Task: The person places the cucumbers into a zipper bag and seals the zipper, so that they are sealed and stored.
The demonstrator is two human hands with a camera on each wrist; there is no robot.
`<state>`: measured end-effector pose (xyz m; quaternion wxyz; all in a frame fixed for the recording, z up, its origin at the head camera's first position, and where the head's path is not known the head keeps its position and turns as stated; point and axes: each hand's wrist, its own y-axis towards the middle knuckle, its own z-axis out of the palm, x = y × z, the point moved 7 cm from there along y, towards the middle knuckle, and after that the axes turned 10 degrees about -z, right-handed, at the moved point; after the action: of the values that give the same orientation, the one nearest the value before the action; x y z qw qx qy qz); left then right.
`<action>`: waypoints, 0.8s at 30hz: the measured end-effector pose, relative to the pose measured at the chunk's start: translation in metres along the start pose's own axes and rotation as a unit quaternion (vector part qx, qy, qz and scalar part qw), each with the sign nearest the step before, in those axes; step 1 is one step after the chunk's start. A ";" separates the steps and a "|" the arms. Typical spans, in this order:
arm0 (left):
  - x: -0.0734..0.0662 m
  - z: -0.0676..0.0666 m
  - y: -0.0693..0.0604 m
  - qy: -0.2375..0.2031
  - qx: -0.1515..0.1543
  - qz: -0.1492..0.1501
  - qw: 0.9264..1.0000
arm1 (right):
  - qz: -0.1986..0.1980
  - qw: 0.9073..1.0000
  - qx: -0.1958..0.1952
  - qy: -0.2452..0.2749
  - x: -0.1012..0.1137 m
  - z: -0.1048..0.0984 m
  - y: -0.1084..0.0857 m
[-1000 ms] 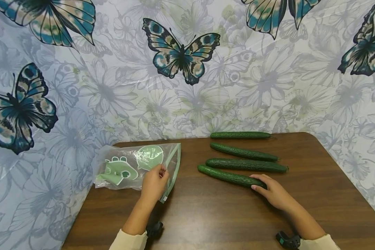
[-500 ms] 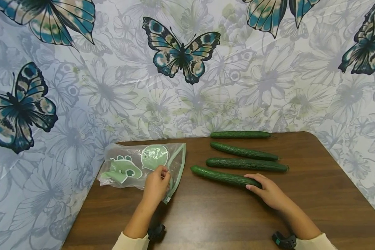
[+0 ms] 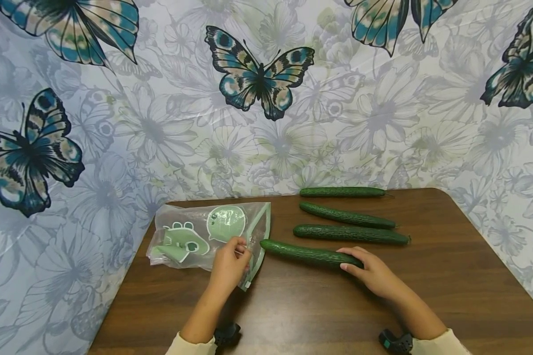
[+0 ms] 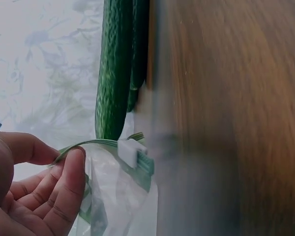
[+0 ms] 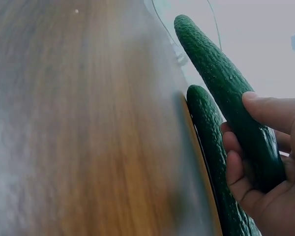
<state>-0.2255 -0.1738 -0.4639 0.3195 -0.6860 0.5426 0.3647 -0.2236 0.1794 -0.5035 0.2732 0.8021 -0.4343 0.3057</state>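
In the head view my right hand [image 3: 373,273] grips a long green cucumber [image 3: 304,252] near its right end. The cucumber's far tip reaches the open edge of a clear zip bag [image 3: 164,217] with green cartoon prints. My left hand [image 3: 228,264] pinches that bag's green zip edge between thumb and fingers, as the left wrist view shows, where a white slider [image 4: 129,153] sits on the zip. Whether the tip is inside the mouth or just at it, I cannot tell. In the right wrist view, fingers [image 5: 273,110] wrap round the held cucumber.
Beyond the held cucumber, three more cucumbers lie in a row: a near one [image 3: 351,234], a middle one [image 3: 346,215] and a far one [image 3: 342,192] along the back edge. They lie on a brown wooden table [image 3: 320,315]. A butterfly-print cloth [image 3: 266,148] hangs behind.
My right hand has moved left with the cucumber, bringing its tip to the bag. My left hand has drawn the bag a little to the right. The other cucumbers have stayed put.
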 end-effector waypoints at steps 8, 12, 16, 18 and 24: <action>0.001 0.008 -0.002 -0.056 0.012 -0.004 0.998 | -0.008 1.000 0.008 0.006 0.004 0.009 0.010; 0.000 0.010 -0.003 -0.062 0.011 -0.004 0.998 | -0.008 1.000 0.007 0.014 0.006 0.012 0.014; -0.001 0.013 -0.005 -0.076 0.016 -0.008 0.997 | -0.012 1.000 0.005 0.012 0.008 0.015 0.017; -0.002 0.014 -0.005 -0.088 0.023 -0.012 0.996 | -0.011 1.000 0.006 0.010 0.008 0.017 0.019; -0.004 0.018 -0.007 -0.119 0.037 -0.015 0.992 | -0.015 1.000 0.011 0.015 0.011 0.024 0.025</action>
<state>-0.2223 -0.1553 -0.4701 0.4126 -0.6335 0.5032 0.4186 -0.2338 0.1449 -0.5070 0.2752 0.8070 -0.4146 0.3180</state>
